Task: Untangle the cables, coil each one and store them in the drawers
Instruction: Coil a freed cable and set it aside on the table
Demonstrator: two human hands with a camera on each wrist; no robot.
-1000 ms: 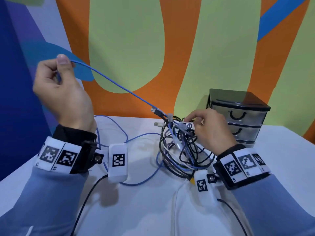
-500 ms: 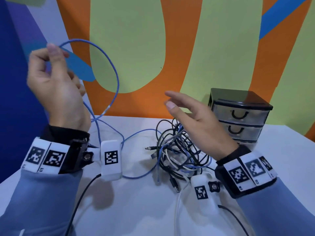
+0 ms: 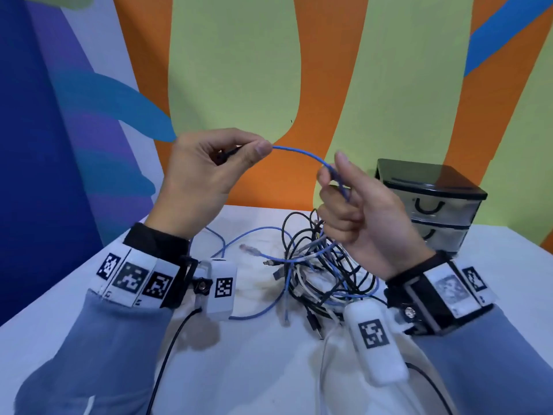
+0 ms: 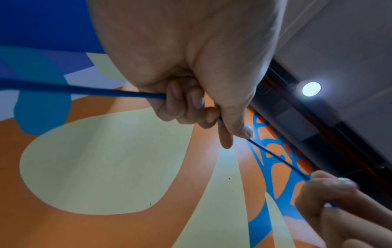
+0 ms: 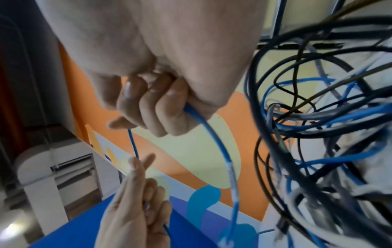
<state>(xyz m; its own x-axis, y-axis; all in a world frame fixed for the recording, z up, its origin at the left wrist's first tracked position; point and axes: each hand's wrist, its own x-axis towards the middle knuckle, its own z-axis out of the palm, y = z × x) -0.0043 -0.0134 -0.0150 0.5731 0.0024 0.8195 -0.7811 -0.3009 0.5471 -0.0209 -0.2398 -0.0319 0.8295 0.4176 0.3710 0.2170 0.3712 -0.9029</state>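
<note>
Blue cable (image 3: pixel 302 153) spans between hands: left hand (image 3: pixel 203 178) pinches one part, right hand (image 3: pixel 359 211) curled round another. Tangle (image 3: pixel 323 271) on surface below right hand. Step: freeing blue cable. Next, likely: draw remainder out, then coil.

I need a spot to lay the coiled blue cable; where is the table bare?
Bare table lies right of the cable tangle, in front of the drawer unit, and along the near left edge. The middle is crowded with the tangle and loose blue cable loops.
</note>
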